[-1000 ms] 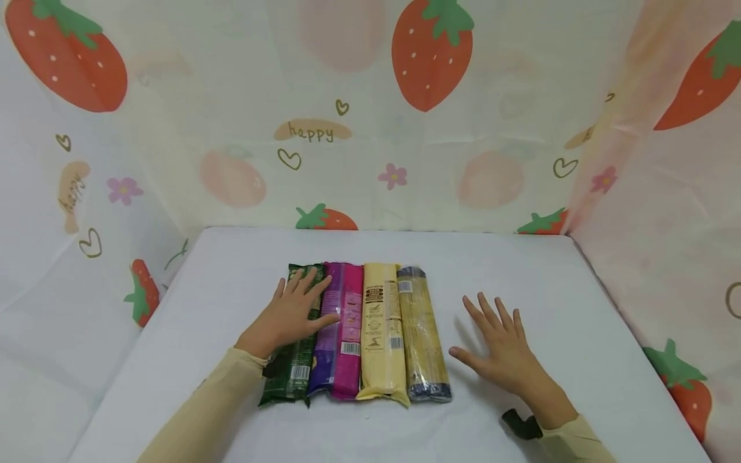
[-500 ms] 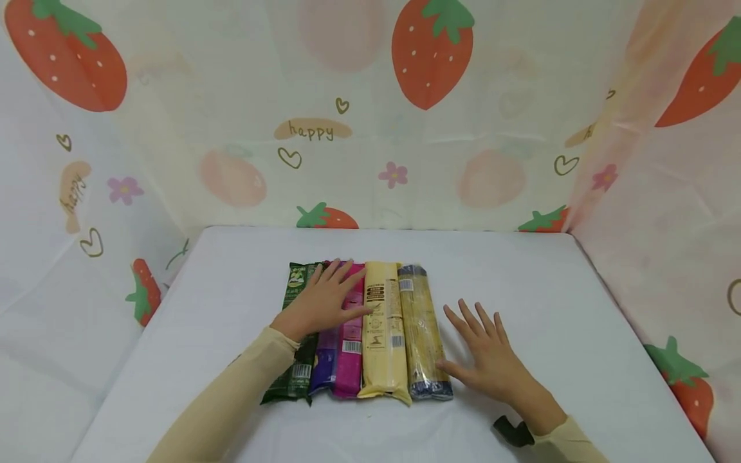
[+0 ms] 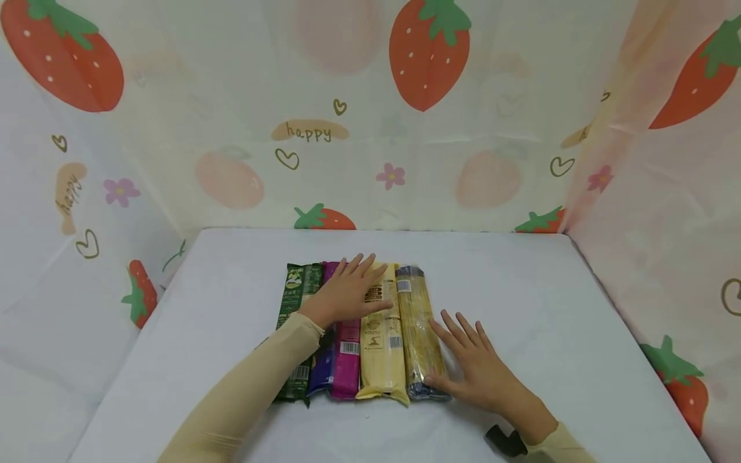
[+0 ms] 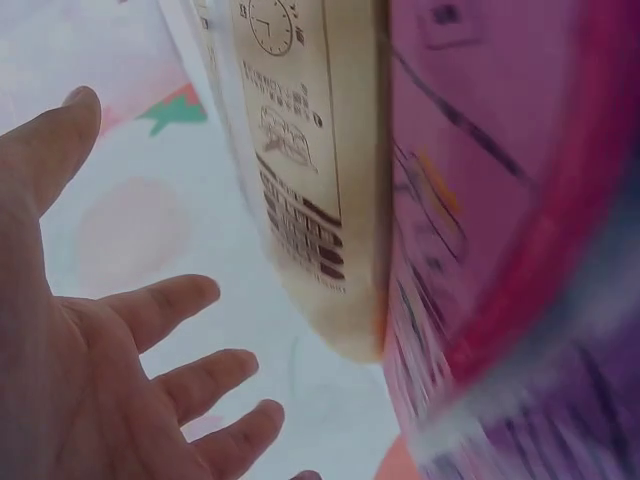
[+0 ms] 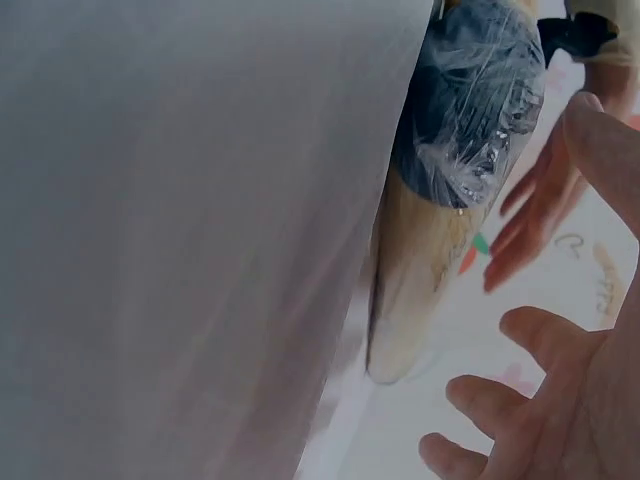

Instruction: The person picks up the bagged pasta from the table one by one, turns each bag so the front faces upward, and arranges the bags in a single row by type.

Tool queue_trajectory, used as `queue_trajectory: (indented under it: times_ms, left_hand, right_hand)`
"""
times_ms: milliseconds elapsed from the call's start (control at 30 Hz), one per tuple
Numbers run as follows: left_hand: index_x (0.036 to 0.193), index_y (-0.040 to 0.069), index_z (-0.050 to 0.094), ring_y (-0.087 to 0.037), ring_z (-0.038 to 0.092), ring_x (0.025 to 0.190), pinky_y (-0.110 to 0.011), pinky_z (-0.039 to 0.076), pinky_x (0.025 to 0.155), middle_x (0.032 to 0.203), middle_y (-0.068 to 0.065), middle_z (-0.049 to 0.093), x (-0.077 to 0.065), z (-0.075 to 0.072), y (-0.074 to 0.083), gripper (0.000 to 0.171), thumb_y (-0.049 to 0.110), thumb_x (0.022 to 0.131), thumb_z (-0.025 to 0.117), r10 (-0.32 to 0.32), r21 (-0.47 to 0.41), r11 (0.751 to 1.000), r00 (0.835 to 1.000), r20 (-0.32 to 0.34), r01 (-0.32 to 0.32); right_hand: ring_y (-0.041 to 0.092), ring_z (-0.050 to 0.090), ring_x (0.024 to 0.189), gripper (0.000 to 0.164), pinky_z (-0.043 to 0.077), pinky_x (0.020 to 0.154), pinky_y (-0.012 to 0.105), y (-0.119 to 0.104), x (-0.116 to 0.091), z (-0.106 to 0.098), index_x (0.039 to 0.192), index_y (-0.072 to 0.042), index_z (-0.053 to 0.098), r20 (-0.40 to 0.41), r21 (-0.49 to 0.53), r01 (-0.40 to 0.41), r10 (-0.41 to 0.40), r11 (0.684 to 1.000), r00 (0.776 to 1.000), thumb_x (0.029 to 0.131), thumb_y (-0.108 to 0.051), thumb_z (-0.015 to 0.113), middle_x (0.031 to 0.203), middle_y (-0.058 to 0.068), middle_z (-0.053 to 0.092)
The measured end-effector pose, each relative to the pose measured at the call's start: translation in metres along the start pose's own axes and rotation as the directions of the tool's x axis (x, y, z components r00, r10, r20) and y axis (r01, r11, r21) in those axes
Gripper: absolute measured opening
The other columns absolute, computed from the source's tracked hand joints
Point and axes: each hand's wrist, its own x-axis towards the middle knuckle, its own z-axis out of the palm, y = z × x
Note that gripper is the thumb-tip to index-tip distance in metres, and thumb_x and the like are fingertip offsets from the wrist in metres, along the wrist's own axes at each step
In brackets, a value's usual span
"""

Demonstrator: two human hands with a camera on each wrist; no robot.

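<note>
Long packets lie side by side: a green packet (image 3: 294,289), a purple-and-magenta packet (image 3: 349,360), a cream-yellow packet (image 3: 382,366) and, rightmost, a clear packet of what look like dried noodles (image 3: 419,321) with dark blue ends. Over the magenta and yellow packets hovers my left hand (image 3: 346,296), fingers spread and straight; the left wrist view shows a gap between its fingers and the packaging. My right hand (image 3: 477,370) is spread beside the noodle packet, its thumb over the lower end. Whether that thumb touches, I cannot tell. Neither hand holds anything.
A white-covered table (image 3: 521,283) bears the row of packets. Strawberry-printed cloth (image 3: 428,148) stands behind it and along both sides. A dark wrist strap piece (image 3: 505,441) sits at the right wrist.
My left hand has moved right, from above the green and purple packets to above the magenta and yellow ones. My right hand has shifted left and nearer, up to the noodle packet.
</note>
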Motion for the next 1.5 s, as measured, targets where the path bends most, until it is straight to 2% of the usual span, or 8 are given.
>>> queue_trajectory:
  times_ms: [267,500,633,767,900,1067,1233,1500]
  left_hand:
    - [0.173,0.016,0.025,-0.036,0.018,0.164,-0.056,0.01,0.133,0.177,-0.014,0.022,0.029,0.005,0.006,0.087,0.068,0.107,0.05,0.053,-0.019,0.998,0.998,0.045,-0.052]
    - [0.172,0.014,0.028,-0.033,0.024,0.163,-0.048,0.015,0.134,0.176,-0.012,0.029,0.054,0.011,0.006,0.084,0.063,0.108,0.053,0.051,-0.075,0.996,0.997,0.056,-0.047]
    - [0.171,0.013,0.03,-0.033,0.023,0.163,-0.048,0.015,0.134,0.174,-0.011,0.034,0.058,0.011,0.01,0.081,0.06,0.109,0.053,0.036,-0.09,0.996,0.995,0.089,-0.028]
    - [0.17,0.01,0.031,-0.033,0.026,0.162,-0.048,0.016,0.133,0.171,-0.012,0.039,0.064,0.011,0.017,0.08,0.059,0.11,0.053,0.024,-0.086,0.996,0.994,0.107,-0.014]
    - [0.169,0.01,0.035,-0.033,0.034,0.158,-0.046,0.024,0.132,0.168,-0.013,0.042,0.072,0.013,0.025,0.079,0.061,0.11,0.051,-0.023,0.015,1.0,0.993,0.114,0.021]
    - [0.162,0.012,0.047,-0.034,0.037,0.154,-0.048,0.032,0.127,0.166,-0.013,0.044,0.078,0.014,0.037,0.077,0.066,0.108,0.051,-0.11,0.127,0.987,0.986,0.125,0.095]
    - [0.162,0.011,0.047,-0.033,0.036,0.156,-0.048,0.03,0.129,0.166,-0.011,0.045,0.079,0.014,0.044,0.076,0.064,0.108,0.053,-0.137,0.107,0.986,0.983,0.124,0.124]
    - [0.163,0.009,0.045,-0.036,0.039,0.154,-0.046,0.029,0.129,0.165,-0.013,0.047,0.081,0.011,0.039,0.074,0.059,0.109,0.054,-0.108,0.073,0.993,0.983,0.146,0.098]
  right_hand:
    - [0.048,0.02,0.161,0.104,0.016,0.124,0.076,-0.004,0.001,0.0,0.172,-0.023,0.029,0.05,0.059,0.06,-0.063,0.996,0.997,0.091,-0.071,0.073,0.178,0.014,0.021]
    - [0.049,0.023,0.16,0.116,0.022,0.124,0.072,-0.005,0.003,0.005,0.172,-0.016,0.027,0.086,0.051,0.111,-0.116,0.992,0.99,0.085,-0.075,0.078,0.177,0.019,0.02]
    - [0.049,0.027,0.158,0.122,0.03,0.123,0.068,-0.007,0.004,0.006,0.172,-0.014,0.027,0.107,0.065,0.123,-0.13,0.99,0.986,0.081,-0.076,0.08,0.176,0.022,0.02]
    - [0.049,0.035,0.155,0.121,0.041,0.117,0.066,-0.009,0.002,0.005,0.172,-0.015,0.026,0.132,0.079,0.096,-0.106,0.992,0.986,0.081,-0.068,0.086,0.176,0.023,0.02]
    - [0.048,0.045,0.148,0.12,0.047,0.111,0.064,-0.014,0.001,0.004,0.171,-0.014,0.029,0.136,0.044,0.058,-0.063,0.997,0.989,0.08,-0.061,0.091,0.175,0.024,0.022]
    - [0.047,0.055,0.138,0.119,0.054,0.103,0.061,-0.025,0.001,0.003,0.168,-0.009,0.036,0.126,-0.025,0.029,-0.026,0.999,0.992,0.078,-0.061,0.092,0.173,0.026,0.028]
    - [0.044,0.06,0.133,0.118,0.059,0.095,0.055,-0.029,0.002,0.002,0.165,-0.004,0.041,0.109,-0.074,0.019,-0.01,0.997,0.994,0.074,-0.057,0.096,0.169,0.029,0.034]
    - [0.044,0.062,0.13,0.115,0.062,0.086,0.054,-0.029,0.009,-0.003,0.162,-0.003,0.047,0.135,-0.026,0.002,0.001,1.0,0.991,0.072,-0.051,0.099,0.164,0.03,0.042]
